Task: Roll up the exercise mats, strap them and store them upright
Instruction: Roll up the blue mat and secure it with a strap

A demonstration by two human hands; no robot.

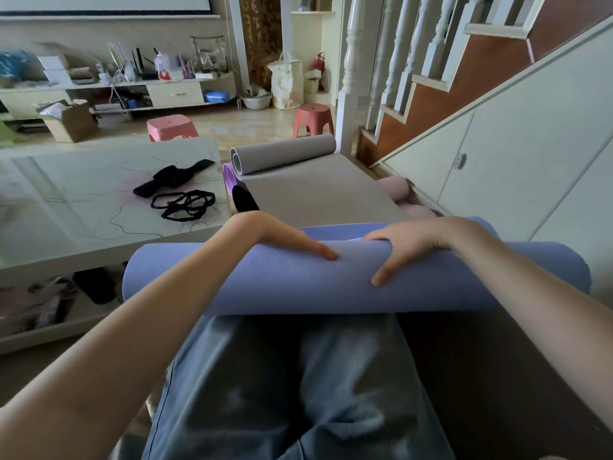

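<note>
A rolled blue-violet exercise mat (298, 287) lies across my thighs. My left hand (282, 237) rests on top of the roll with its fingers curled over the far side. My right hand (418, 247) grips the roll from above, thumb on the near side. On the floor ahead a grey mat (318, 190) lies partly unrolled, its far end still curled into a roll (285, 154). A purple rolled mat (230, 179) sits beside it. Black straps (172, 177) and black elastic cords (185, 204) lie on the low table.
A pale low table (83, 200) stands at my left. Pink rolls (394, 189) lie by the white stair cabinet (497, 161) at right. Two pink stools (172, 127) (313, 119), a cardboard box (71, 122) and a cluttered shelf unit (132, 84) stand further back.
</note>
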